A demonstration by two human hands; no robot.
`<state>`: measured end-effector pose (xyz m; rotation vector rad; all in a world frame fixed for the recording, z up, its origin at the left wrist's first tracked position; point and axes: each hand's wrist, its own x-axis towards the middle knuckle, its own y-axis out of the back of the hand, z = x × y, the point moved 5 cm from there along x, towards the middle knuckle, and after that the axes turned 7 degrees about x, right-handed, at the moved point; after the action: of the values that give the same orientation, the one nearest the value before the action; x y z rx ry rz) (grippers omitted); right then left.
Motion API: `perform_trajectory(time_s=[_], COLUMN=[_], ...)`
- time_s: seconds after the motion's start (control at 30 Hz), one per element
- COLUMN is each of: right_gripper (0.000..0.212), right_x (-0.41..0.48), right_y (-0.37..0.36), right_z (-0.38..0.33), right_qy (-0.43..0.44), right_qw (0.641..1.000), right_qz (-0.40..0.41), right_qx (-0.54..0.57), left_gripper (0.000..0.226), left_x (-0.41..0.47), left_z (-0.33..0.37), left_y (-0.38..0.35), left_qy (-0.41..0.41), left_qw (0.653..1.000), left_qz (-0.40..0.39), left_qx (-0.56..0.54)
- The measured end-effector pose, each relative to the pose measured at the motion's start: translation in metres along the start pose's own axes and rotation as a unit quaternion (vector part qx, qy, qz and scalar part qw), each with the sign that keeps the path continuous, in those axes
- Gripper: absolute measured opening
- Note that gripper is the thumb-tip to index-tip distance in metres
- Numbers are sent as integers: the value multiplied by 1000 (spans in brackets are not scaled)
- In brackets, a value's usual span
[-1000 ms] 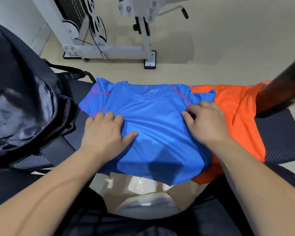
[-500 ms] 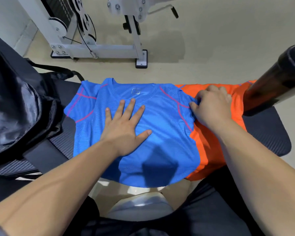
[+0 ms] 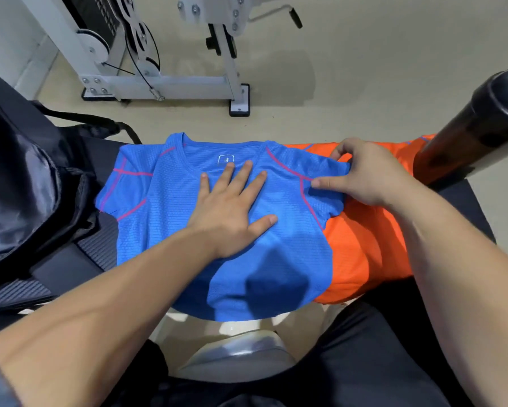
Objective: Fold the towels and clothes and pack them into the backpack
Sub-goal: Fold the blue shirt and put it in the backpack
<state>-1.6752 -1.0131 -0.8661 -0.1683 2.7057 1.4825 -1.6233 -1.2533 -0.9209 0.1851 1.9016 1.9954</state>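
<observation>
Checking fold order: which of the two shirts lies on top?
The blue shirt; it overlaps the orange shirt, and the left hand presses flat on it.

This looks like a gym or fitness room. Beyond the black ribbed padded tabletop (image 3: 94, 248), which resembles a workout bench, stands a white steel-framed cable exercise machine (image 3: 170, 83). It has round white pulley wheels (image 3: 142, 33), a thin black cable (image 3: 151, 80) running down to the base, what looks like a black weight stack (image 3: 100, 13) behind the upright, and a black rubber foot (image 3: 239, 108) on the smooth beige floor (image 3: 364, 69). At the right a thick black padded roller (image 3: 476, 124) juts in. The blue mesh sports shirt (image 3: 188, 259) and orange sports shirt (image 3: 364, 245) on the tabletop are athletic wear
</observation>
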Motion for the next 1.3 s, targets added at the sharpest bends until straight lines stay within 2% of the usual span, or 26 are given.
perform_trajectory(time_s=[0.07, 0.13, 0.17, 0.23, 0.33, 0.4, 0.47, 0.53, 0.57, 0.63, 0.7, 0.77, 0.8, 0.83, 0.97, 1.03, 1.17, 1.23, 1.3], right_gripper=[44, 26, 20, 20, 25, 20, 30, 46, 39, 17, 16, 18, 11, 7, 25, 23, 6, 18, 26], right_x=[2, 2, 2, 1, -7, -13, -18, -18, -18, -13, -7, -7, -8, -9, -14, -14, -10, -14, -16], right_y=[0, 2, 5, 9, 5, 3, -2, -12, -17, -17, -7, 0, 2, 2, -5, -11, -17, -28, -49], right_z=[7, 20, 24, 31, 29, 22, 14, 15, 18, 24, 32, 39, 43, 44, 39, 29, -19, -46, -63], right_qy=[-52, -84, -91, -85, -71, -67, -52, -66, -80, -94, -100, -143, -167, -188, -197, -175, -32, 41, 66], right_qw=[992, 978, 973, 956, 869, 836, 844, 873, 893, 938, 958, 934, 916, 901, 876, 887, 976, 993, 998], right_qz=[-113, -165, -162, -138, -119, -119, -156, -185, -181, -111, 1, 73, 95, 108, 106, 93, 69, 59, 0], right_qx=[21, 96, 135, 245, 474, 531, 510, 446, 404, 314, 268, 318, 353, 376, 426, 417, 205, 89, -4], left_gripper=[88, 91, 92, 93, 97, 100, 101, 102, 102, 100, 99, 99, 101, 103, 108, 109, 99, 91, 85], left_x=[13, 23, 27, 31, 35, 39, 43, 45, 45, 41, 35, 29, 27, 25, 26, 26, 17, 8, -3], left_z=[11, 17, 18, 17, 14, 10, 4, 2, 2, 6, 15, 26, 32, 38, 47, 46, 33, 18, -1], left_y=[-2, -7, -9, -12, -11, -10, -10, -10, -10, -7, -3, -1, -3, -7, -19, -19, -5, 5, 8], left_qy=[-23, -31, -32, -30, -28, -22, -11, -8, -9, -20, -38, -56, -62, -67, -70, -69, -28, 11, 47], left_qw=[1000, 999, 999, 999, 999, 999, 1000, 1000, 1000, 999, 998, 998, 998, 997, 996, 996, 996, 993, 993], left_qz=[-17, -33, -36, -33, -26, -22, -18, -19, -16, 2, 19, 14, 2, -13, -43, -40, 8, 46, 58], left_qx=[9, 12, 15, 21, 20, 16, 12, 15, 20, 36, 37, 21, 19, 22, 34, 31, -81, -109, -95])
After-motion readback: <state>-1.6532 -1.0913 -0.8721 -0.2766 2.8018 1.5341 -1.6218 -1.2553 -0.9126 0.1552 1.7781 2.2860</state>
